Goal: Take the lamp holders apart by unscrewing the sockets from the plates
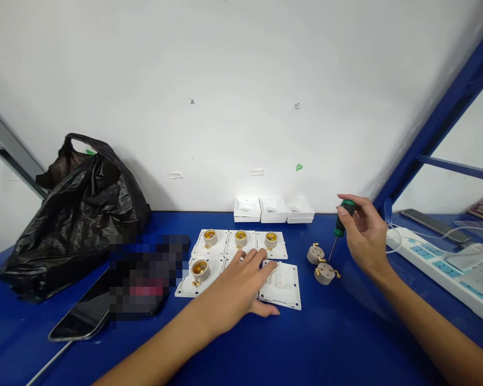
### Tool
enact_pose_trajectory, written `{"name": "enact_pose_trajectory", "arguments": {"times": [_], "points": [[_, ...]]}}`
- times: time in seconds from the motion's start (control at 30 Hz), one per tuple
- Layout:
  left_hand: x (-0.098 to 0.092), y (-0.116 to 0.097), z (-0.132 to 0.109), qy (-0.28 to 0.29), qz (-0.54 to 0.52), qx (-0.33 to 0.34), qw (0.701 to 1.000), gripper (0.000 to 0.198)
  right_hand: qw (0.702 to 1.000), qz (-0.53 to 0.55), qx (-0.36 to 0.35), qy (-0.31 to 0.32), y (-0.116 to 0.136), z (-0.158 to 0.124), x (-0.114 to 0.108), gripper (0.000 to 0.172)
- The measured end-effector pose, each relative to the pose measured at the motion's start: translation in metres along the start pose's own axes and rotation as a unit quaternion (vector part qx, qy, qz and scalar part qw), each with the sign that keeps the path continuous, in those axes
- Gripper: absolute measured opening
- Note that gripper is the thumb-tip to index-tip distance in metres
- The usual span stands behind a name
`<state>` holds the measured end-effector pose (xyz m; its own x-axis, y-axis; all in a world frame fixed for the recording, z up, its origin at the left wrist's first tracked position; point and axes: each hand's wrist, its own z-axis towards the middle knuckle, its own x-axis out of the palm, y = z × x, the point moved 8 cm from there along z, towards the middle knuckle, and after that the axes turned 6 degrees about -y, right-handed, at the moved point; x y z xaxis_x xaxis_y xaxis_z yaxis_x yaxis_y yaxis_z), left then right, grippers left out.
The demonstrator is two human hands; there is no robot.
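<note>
My left hand [237, 289] lies flat with fingers spread over a group of white square lamp-holder plates [201, 273] on the blue table [306, 348]. Several plates carry a beige socket with a brass insert [210, 237]. The plate nearest the fingers [284, 287] has no socket, only a round moulded ring. My right hand [362, 233] grips a small green-handled screwdriver [339, 225], blade pointing down toward two loose beige sockets [321, 264] with brass tabs.
Three white plastic covers [273, 209] stand in a row against the white wall. A black plastic bag [74, 214] fills the left side. A phone [82, 316] lies by a blurred patch. A white power strip [443, 268] with cables lies right, below a blue frame [438, 123].
</note>
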<state>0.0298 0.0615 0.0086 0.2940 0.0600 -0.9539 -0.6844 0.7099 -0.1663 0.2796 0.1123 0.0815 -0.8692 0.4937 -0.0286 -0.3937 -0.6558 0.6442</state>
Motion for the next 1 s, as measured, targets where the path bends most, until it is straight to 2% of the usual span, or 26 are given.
{"name": "enact_pose_trajectory", "arguments": {"times": [0.07, 0.2, 0.3, 0.47, 0.57, 0.7, 0.8, 0.9, 1.0], "points": [[-0.008, 0.015, 0.000, 0.004, -0.006, -0.004, 1.000, 0.083, 1.000, 0.000, 0.001, 0.004, 0.001, 0.000, 0.001, 0.021], [-0.013, 0.034, -0.001, 0.055, 0.034, -0.039, 0.997, 0.077, 1.000, -0.002, -0.003, 0.013, 0.000, -0.001, 0.002, 0.022], [-0.014, 0.031, -0.004, 0.092, 0.031, -0.050, 0.994, 0.075, 1.000, 0.001, -0.011, 0.012, 0.001, -0.001, 0.001, 0.022], [-0.027, 0.025, -0.012, 0.107, -0.067, -0.072, 0.989, 0.085, 1.000, 0.003, -0.010, 0.015, 0.002, -0.001, 0.001, 0.022], [-0.035, 0.025, -0.017, 0.117, -0.115, -0.079, 0.983, 0.078, 1.000, 0.001, -0.014, 0.016, 0.003, -0.001, 0.001, 0.022], [-0.043, 0.016, -0.019, 0.125, -0.156, -0.054, 0.978, 0.072, 1.000, 0.002, -0.021, 0.016, 0.003, 0.000, 0.001, 0.022], [-0.039, 0.017, -0.017, 0.117, -0.140, -0.072, 0.981, 0.078, 1.000, 0.003, -0.025, 0.015, 0.004, 0.000, 0.001, 0.022], [-0.026, 0.025, -0.013, 0.109, -0.084, -0.093, 0.986, 0.084, 1.000, 0.004, -0.024, 0.019, 0.004, 0.000, 0.001, 0.022], [-0.010, 0.029, -0.014, 0.154, -0.097, -0.087, 0.979, 0.085, 0.999, 0.006, -0.023, 0.023, 0.004, 0.000, 0.002, 0.023]]}}
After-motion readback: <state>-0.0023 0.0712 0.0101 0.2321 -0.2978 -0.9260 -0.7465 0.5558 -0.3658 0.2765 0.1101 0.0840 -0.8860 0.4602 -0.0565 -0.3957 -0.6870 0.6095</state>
